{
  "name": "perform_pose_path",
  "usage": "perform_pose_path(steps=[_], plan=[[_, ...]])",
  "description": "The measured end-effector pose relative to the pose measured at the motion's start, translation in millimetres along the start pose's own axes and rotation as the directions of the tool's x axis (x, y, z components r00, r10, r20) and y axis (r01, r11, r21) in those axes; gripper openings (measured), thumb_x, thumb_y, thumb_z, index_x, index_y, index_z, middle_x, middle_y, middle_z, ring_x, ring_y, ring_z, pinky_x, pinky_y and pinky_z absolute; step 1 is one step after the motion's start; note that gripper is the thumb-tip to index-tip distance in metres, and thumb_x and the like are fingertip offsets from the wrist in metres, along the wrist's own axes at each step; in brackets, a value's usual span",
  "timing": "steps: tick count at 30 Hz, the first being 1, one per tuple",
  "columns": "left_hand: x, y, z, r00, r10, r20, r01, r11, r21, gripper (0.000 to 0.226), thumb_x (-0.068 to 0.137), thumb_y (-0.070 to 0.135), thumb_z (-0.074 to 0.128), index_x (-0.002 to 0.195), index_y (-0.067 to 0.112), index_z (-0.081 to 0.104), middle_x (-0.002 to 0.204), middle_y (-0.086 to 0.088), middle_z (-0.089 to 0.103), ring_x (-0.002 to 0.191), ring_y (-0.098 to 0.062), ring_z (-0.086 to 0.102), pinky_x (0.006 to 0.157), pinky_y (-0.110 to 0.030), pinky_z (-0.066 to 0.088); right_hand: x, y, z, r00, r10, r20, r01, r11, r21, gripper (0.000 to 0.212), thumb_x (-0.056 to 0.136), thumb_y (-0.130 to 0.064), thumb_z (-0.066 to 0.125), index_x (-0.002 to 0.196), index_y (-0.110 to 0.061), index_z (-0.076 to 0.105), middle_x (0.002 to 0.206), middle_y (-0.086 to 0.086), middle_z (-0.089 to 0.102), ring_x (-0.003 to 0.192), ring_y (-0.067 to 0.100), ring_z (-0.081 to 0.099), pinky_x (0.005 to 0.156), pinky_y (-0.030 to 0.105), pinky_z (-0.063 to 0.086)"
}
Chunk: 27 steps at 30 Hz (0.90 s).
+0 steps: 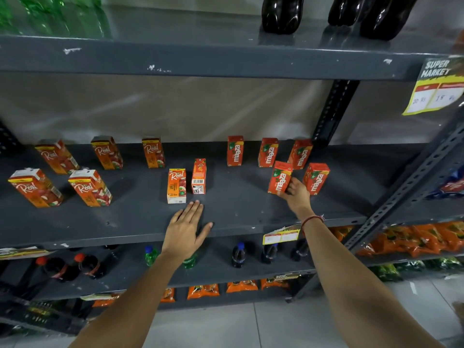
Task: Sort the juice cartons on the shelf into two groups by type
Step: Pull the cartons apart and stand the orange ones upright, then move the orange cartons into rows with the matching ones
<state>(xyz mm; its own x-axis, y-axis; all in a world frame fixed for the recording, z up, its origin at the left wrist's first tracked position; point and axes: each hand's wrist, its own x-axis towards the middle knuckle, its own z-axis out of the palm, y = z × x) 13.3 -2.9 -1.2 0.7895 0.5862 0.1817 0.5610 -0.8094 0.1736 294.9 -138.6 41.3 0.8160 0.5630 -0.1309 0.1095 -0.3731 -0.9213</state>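
Note:
On the grey shelf (238,212), several Real cartons stand at the left, such as one at the front (89,188). In the middle a Real carton (176,185) stands beside a red carton (199,176) with its barcode side facing me. Several Maaza cartons stand at the right, one of them at the back (235,151). My right hand (296,193) grips the lower side of a front Maaza carton (280,177), next to another Maaza carton (315,178). My left hand (187,228) lies flat and open on the shelf just in front of the middle Real carton.
The shelf above (200,59) carries dark bottles (282,13) and green bottles (50,13). Below stand small soda bottles (238,254) and orange snack packs (414,238). A slotted upright post (391,207) borders the right side. A yellow price tag (435,94) hangs top right.

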Motion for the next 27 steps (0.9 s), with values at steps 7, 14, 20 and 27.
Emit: perform_pose_path(steps=[7, 14, 20, 27], plan=[[0, -4, 0, 1.0, 0.022, 0.005, -0.022, 0.999, 0.046, 0.084, 0.084, 0.065, 0.001, 0.144, 0.01, 0.024, 0.152, -0.005, 0.026, 0.14, -0.017, 0.02, 0.114, -0.033, 0.013, -20, -1, 15, 0.955, 0.03, -0.294, -0.041, 0.999, -0.033, 0.047, 0.078, 0.007, 0.066, 0.123, 0.003, 0.052, 0.122, 0.02, 0.062, 0.115, 0.032, 0.059, 0.1, 0.036, 0.045], [1, -6, 1, 1.0, -0.025, -0.008, 0.025, 0.999, 0.045, 0.082, 0.087, 0.067, 0.016, 0.142, 0.007, 0.028, 0.151, -0.009, 0.03, 0.139, -0.02, 0.024, 0.113, -0.034, 0.015, -74, -31, 99, 0.955, -0.025, -0.295, 0.051, 0.996, 0.078, 0.02, 0.087, -0.018, 0.061, 0.098, -0.002, 0.065, 0.101, 0.018, 0.069, 0.095, 0.031, 0.065, 0.084, 0.029, 0.047], [1, -5, 1, 1.0, -0.013, -0.015, 0.014, 0.999, 0.042, 0.079, 0.088, 0.064, 0.021, 0.139, 0.006, 0.034, 0.147, -0.012, 0.037, 0.136, -0.022, 0.031, 0.112, -0.035, 0.019, -49, -79, 162, 0.935, 0.271, 0.229, -0.31, 0.938, 0.157, 0.049, 0.091, -0.04, 0.052, 0.12, 0.0, 0.051, 0.124, 0.02, 0.059, 0.111, 0.033, 0.059, 0.095, 0.042, 0.051], [1, -7, 4, 0.999, -0.015, -0.033, 0.015, 1.0, 0.011, 0.078, 0.089, 0.064, 0.023, 0.141, 0.007, 0.031, 0.147, -0.011, 0.037, 0.137, -0.021, 0.03, 0.11, -0.032, 0.01, -34, -101, 193, 0.907, 0.345, 0.243, -0.367, 0.929, 0.051, 0.051, 0.084, -0.026, 0.066, 0.124, 0.0, 0.046, 0.13, 0.02, 0.055, 0.118, 0.033, 0.054, 0.101, 0.045, 0.046]])
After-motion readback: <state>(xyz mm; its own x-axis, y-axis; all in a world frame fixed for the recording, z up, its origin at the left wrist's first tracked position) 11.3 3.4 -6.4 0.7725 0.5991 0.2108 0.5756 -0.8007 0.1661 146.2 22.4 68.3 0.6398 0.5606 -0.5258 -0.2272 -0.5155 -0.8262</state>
